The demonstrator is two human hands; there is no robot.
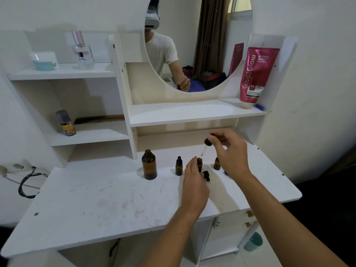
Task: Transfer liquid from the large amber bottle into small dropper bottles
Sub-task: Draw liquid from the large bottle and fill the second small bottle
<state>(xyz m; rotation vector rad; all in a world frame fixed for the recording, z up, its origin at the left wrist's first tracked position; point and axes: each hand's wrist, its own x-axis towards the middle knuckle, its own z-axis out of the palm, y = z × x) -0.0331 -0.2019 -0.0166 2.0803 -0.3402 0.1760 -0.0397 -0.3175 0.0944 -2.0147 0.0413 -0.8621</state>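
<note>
Dropper [207,143] above open bottle [199,164]

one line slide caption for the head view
Right hand holds a black-capped glass dropper above the open small amber bottle steadied by the left hand.

There is a single view, taken from a wide-angle camera worn on the person's head, looking forward and steeply down over a white laminate vanity tabletop [107,205]. It sits close: both forearms enter from the near edge and fill the lower right. Far ahead, the round wall mirror [212,45] faces the camera (the headset itself shows reflected there). Straight edges bow outward toward the corners, as wide lenses make them.
</note>
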